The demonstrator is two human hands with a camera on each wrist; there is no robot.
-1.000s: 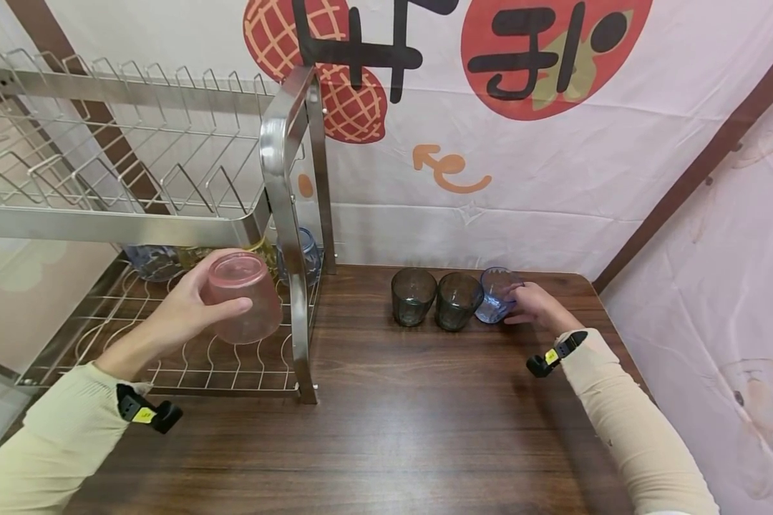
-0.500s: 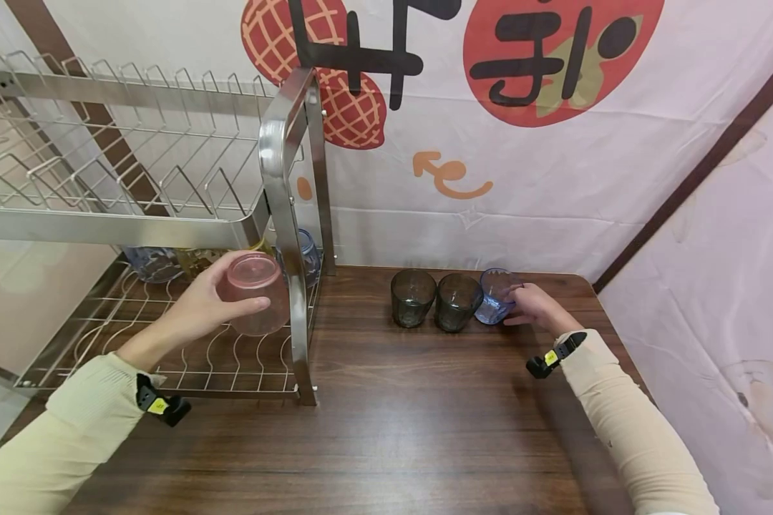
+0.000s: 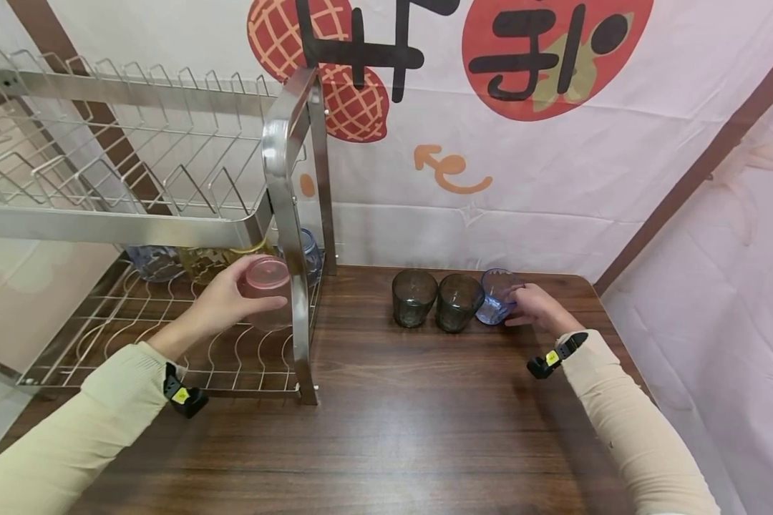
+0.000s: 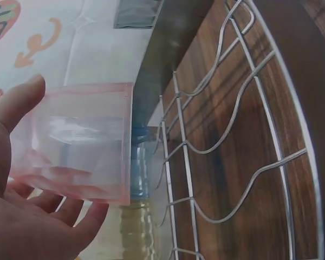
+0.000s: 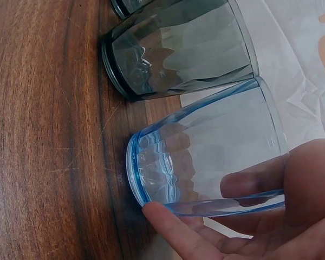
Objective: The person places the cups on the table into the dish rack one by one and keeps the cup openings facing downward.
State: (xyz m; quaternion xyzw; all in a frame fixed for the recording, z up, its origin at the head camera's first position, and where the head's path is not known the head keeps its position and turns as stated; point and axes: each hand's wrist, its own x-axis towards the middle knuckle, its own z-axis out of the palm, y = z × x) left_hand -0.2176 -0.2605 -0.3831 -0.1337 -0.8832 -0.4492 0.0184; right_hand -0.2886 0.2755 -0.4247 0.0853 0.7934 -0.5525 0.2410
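Note:
My left hand (image 3: 215, 312) grips a pink translucent cup (image 3: 268, 275), bottom up, over the right part of the lower tier of the dish rack (image 3: 129, 229). In the left wrist view the cup's rim (image 4: 127, 143) faces the wire tier, with thumb and fingers around the cup's sides; the rack's upright partly hides the cup in the head view. On the table at the back right stands a clear blue glass (image 5: 206, 146), upright. My right hand (image 3: 541, 307) pinches its right side, one finger reaching down to its base.
Two dark grey glasses (image 3: 414, 299) stand upright left of the blue glass. Inside the lower tier, at the back, are a yellow glass (image 3: 202, 266) and blue glasses (image 3: 154, 265). The metal upright (image 3: 291, 214) is just right of the pink cup. A cloth wall (image 3: 554, 193) rises behind.
My left hand has carried the pink cup to the right, close to the rack's upright, and slightly farther in. The right hand and blue glass have stayed in place.

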